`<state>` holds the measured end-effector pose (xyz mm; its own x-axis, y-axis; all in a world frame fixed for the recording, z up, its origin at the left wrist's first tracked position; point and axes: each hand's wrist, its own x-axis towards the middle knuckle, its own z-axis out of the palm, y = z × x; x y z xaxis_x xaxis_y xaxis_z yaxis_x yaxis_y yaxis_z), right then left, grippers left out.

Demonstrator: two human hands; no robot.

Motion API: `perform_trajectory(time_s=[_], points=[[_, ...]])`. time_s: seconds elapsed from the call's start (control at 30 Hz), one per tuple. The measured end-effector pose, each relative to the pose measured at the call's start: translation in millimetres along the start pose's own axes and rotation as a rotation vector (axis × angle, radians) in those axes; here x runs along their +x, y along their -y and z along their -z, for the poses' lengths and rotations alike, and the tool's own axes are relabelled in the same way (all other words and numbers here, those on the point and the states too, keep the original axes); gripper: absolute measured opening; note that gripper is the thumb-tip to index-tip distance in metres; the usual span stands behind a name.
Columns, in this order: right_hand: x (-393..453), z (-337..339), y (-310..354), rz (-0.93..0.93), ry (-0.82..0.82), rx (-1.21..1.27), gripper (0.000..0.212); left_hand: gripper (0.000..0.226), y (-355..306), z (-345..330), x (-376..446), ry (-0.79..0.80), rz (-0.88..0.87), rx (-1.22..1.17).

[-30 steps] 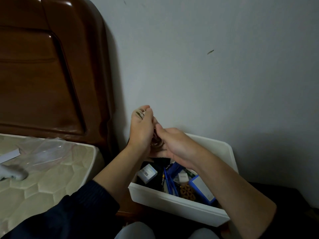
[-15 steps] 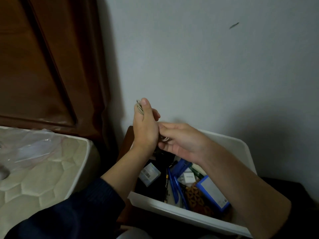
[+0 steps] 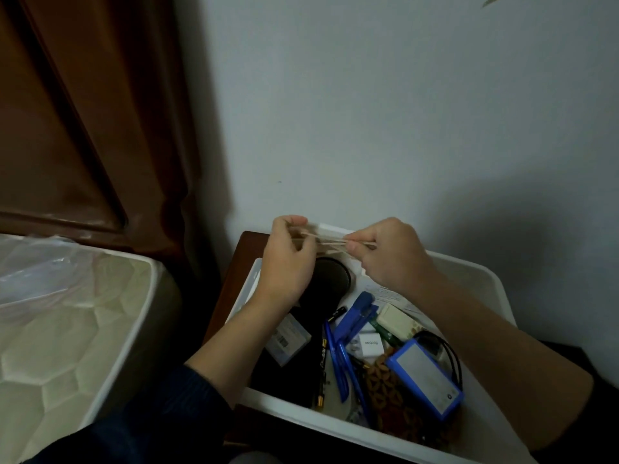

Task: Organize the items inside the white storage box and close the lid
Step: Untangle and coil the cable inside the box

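A thin, pale rubber band (image 3: 330,243) is held stretched between the two hands above the far end of the open white plastic storage box (image 3: 482,279), which rests on a dark wooden bench (image 3: 234,262) beside a quilted mattress (image 3: 67,329). The left hand (image 3: 288,262) is closed around one end of the band, with fingers curled; the right hand (image 3: 388,252) pinches the other end between thumb and fingertips. What exactly the band is meant to bind cannot be told. Inside the box, a round black disc (image 3: 330,283), blue pens (image 3: 338,356), a flat blue rectangular battery pack (image 3: 425,373) with a black cable, a small white charger cube (image 3: 368,344) and a small white carton with a barcode (image 3: 288,339) lie loosely mixed. No lid is seen. The step in hand appears to be the taming of the band, and it would best be done with tension kept even and modest, so that the band neither snaps nor slips free. Loose slender items, such as the pens, could then be gathered and bound, and flat items laid low so that a lid may sit flush.
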<state>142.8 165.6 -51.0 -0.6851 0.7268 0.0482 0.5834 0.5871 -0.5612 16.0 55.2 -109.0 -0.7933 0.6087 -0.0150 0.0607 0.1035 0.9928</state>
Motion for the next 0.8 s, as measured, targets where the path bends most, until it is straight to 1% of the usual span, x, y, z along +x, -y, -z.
perform_trajectory(time_s=[0.07,0.17,0.23,0.3,0.33,0.4,0.43,0.5,0.57,0.63,0.8], points=[[5.8,3.2,-1.3,-0.011,0.035,-0.149,0.017,0.037,5.3,2.7,-5.2,0.098,-0.04,0.222],[13.0,-0.5,1.7,-0.089,0.169,-0.349,0.018,0.053,11.6,6.3,-15.7,0.257,-0.012,0.475],[20.3,-9.9,7.3,-0.133,0.248,-0.46,0.017,0.064,11.3,7.9,-20.9,0.302,-0.016,0.593],[25.4,-23.1,12.2,-0.145,0.305,-0.547,0.016,0.063,10.2,7.1,-24.4,0.327,-0.048,0.667],[26.6,-30.7,13.6,-0.128,0.323,-0.59,0.014,0.058,10.6,6.1,-25.0,0.344,-0.059,0.7],[26.6,-43.8,14.4,-0.054,0.325,-0.645,0.008,0.044,12.5,5.2,-24.2,0.38,-0.051,0.748],[26.0,-49.2,14.3,-0.008,0.322,-0.666,0.009,0.038,13.9,5.0,-22.9,0.39,-0.039,0.758],[26.2,-57.8,14.5,0.041,0.33,-0.7,0.023,0.03,16.6,4.8,-20.4,0.39,-0.031,0.764],[30.3,-66.7,15.9,0.048,0.347,-0.712,0.031,0.029,19.1,3.7,-18.9,0.379,-0.044,0.761],[34.6,-73.5,19.2,0.052,0.361,-0.687,0.031,0.028,21.4,2.3,-17.3,0.367,-0.045,0.745],[41.9,-78.3,18.0,0.015,0.35,-0.593,0.021,0.035,24.7,0.4,-15.0,0.339,-0.006,0.74]])
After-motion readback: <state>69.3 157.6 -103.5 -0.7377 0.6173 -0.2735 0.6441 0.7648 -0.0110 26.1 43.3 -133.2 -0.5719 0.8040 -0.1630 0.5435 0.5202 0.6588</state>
